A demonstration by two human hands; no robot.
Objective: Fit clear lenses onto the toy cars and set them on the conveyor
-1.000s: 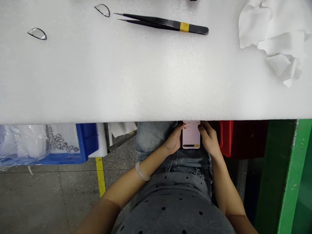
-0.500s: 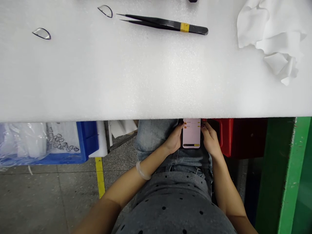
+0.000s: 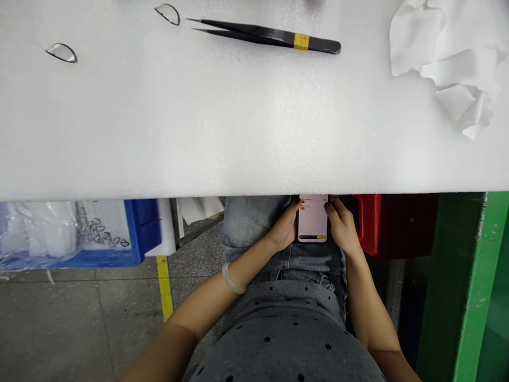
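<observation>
Below the table's front edge, over my lap, a smartphone (image 3: pixel 312 224) is held upright with its screen lit. My left hand (image 3: pixel 285 229) grips its left side, and my right hand (image 3: pixel 342 225) grips its right side with the thumb over the screen's edge. The phone's top end and some fingers are hidden by the table edge or behind the phone. On the white foam tabletop (image 3: pixel 246 132) lie black tweezers (image 3: pixel 274 37) with a yellow band. Two small clear pieces with dark rims, one near the tweezer tips (image 3: pixel 168 14) and another piece (image 3: pixel 61 52) farther left, rest there too.
Crumpled white sheets (image 3: pixel 453 69) lie at the tabletop's right. Under the table at left, a blue bin (image 3: pixel 145 231) holds a plastic bag and several dark-rimmed pieces. A red bin (image 3: pixel 369 225) and a green post (image 3: pixel 473 286) stand at right.
My right thumb has moved left onto the phone's screen edge. The view has shifted slightly; both hands still hold the phone.
</observation>
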